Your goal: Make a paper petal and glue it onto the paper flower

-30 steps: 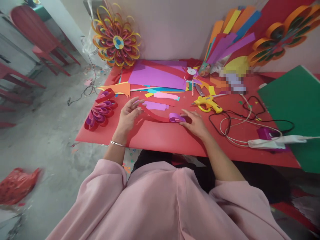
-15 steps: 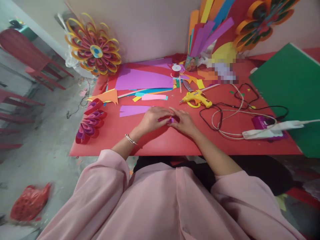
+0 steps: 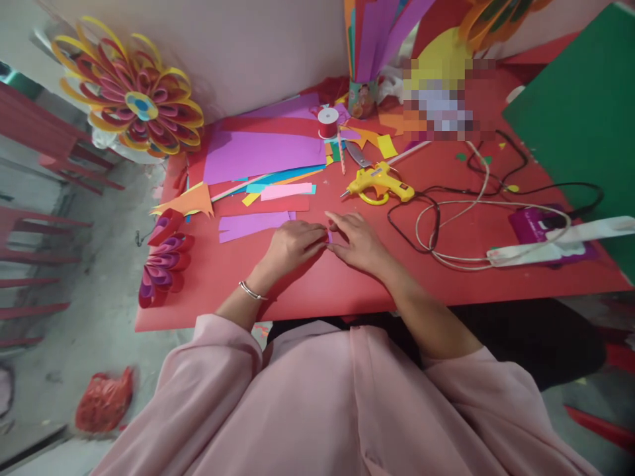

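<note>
My left hand and my right hand meet low over the red table, fingertips almost touching. Between them shows a sliver of a small purple paper strip; most of it is hidden by the fingers. The left fingers are pressed together on it, while the right thumb and fingers curve around its other side. Just left of my left hand lies a purple paper piece with slits. A yellow glue gun rests beyond my right hand, its nozzle pointing left.
Half a quilled flower stands at the left edge. Purple sheets, a ribbon spool, scissors and a cup of paper strips are at the back. Loose cables and a power strip cover the right side, near a green board.
The camera view has shifted, so the table things appear moved left. My hands stay together around the small purple strip, with only slight finger movement.
</note>
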Motion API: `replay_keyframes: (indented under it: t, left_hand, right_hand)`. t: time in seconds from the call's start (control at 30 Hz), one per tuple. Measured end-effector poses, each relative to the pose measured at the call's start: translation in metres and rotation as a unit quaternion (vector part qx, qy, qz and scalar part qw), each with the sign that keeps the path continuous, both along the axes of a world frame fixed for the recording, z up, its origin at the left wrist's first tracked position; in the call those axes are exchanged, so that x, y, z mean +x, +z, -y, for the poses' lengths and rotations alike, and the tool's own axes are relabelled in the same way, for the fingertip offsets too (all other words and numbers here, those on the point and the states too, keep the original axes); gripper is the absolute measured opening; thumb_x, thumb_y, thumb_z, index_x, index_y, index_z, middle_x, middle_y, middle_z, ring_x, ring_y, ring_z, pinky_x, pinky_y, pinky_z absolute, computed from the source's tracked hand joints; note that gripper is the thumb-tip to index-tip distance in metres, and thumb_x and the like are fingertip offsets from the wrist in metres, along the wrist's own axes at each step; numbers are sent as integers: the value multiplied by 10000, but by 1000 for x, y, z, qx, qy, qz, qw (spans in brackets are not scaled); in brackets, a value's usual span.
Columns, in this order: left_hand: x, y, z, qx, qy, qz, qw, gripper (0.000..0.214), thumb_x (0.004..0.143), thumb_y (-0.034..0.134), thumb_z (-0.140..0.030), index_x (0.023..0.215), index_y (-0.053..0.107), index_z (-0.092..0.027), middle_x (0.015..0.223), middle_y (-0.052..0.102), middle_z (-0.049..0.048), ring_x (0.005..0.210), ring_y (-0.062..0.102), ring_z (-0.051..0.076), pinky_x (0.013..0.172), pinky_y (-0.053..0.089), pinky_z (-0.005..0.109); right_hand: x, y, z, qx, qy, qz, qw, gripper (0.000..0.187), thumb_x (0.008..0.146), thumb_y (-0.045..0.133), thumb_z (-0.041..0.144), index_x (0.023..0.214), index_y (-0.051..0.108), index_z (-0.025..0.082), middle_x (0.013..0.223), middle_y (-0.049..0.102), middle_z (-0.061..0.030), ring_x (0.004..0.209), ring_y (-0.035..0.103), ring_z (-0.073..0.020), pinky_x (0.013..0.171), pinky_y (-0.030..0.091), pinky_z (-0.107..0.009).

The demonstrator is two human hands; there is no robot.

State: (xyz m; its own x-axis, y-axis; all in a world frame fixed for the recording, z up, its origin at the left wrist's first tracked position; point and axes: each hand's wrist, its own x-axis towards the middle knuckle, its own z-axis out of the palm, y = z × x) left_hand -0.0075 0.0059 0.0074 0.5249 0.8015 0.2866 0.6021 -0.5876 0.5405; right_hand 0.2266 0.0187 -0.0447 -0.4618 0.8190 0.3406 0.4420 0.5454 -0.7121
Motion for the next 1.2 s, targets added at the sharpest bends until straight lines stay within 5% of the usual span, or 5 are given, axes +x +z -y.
replay_keyframes:
  t: [0.57, 0.7, 0.8, 0.93, 1.2]
  left_hand:
    - [3, 7, 6, 38, 1, -52, 998, 179, 1035, 630, -294, 1033, 801, -240, 1014, 781, 107, 883, 699, 242, 813, 488, 395]
    - [4, 12, 10, 32, 0, -58, 998, 209, 1078, 599, -302, 1049, 796, -239, 1041, 798, 117, 890, 704, 246, 819, 474, 405]
    - [4, 11, 12, 18, 10, -38, 999, 202, 1078, 612, -317, 1056, 799, -244, 1081, 804, 121, 920, 718, 250, 854, 491, 416]
    - [3, 8, 12, 15, 30, -6, 999, 190, 1073, 641, -353, 1078, 802, -252, 1132, 809, 125, 980, 742, 262, 888, 526, 422]
    - [3, 15, 16, -2, 38, -7, 999, 194, 1090, 611, -313, 1113, 791, -243, 1152, 790, 138, 1042, 738, 270, 930, 559, 420]
  right_hand:
    - [2, 19, 9, -11, -4, 8, 1000, 555, 1000, 783, 407, 1524, 663, 268, 1256, 793, -112, 1192, 688, -329, 1073, 576, -549]
    - [24, 49, 1, 36, -184, 65, 980, 394, 1109, 564, 474, 1376, 743, 247, 1240, 790, -151, 1210, 693, -347, 1108, 540, -564]
    - [44, 62, -24, 54, -302, 178, 935, 587, 1055, 611, 617, 1432, 688, 173, 1330, 724, -239, 1311, 616, -453, 1065, 507, -652]
    - [58, 50, -56, 52, -319, 233, 917, 800, 945, 636, 854, 1269, 726, 128, 1171, 735, -249, 1161, 660, -440, 955, 534, -610]
    - [70, 31, -66, 22, -303, 214, 928, 669, 928, 708, 799, 1193, 759, 186, 1111, 732, -187, 1112, 669, -392, 942, 554, -550]
